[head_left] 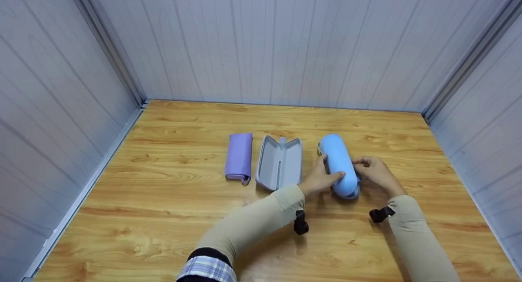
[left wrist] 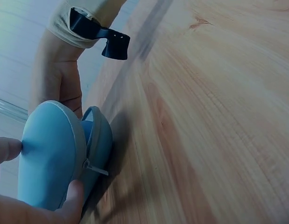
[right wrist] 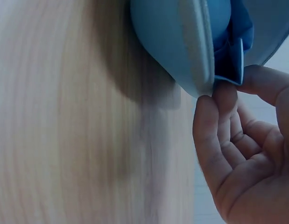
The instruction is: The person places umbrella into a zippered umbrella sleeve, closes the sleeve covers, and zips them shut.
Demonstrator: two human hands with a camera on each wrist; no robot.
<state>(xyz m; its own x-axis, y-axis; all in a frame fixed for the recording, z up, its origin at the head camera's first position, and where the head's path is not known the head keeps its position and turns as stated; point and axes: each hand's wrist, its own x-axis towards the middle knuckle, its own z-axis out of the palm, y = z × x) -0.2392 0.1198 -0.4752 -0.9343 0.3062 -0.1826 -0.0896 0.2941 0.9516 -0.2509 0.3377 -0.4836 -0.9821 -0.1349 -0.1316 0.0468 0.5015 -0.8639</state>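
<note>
A light blue zippered glasses case (head_left: 339,161) stands at the right of the table, its two shells parted along the zip. My left hand (head_left: 318,178) grips it from the left, the thumb lying across the upper shell. In the left wrist view the zipper pull (left wrist: 95,168) hangs at the seam of the case (left wrist: 51,149). From the right, my right hand (head_left: 377,174) pinches a dark blue fabric flap (right wrist: 235,60) at the gap between the shells. The rest of the case's inside is mostly hidden.
Left of the blue case, a grey hard glasses case (head_left: 291,163) lies open. Beside it, further left, is a purple pouch (head_left: 239,155) with a small loop at its front corner. Panel walls (head_left: 261,49) border the wooden table (head_left: 171,216) at the back and both sides.
</note>
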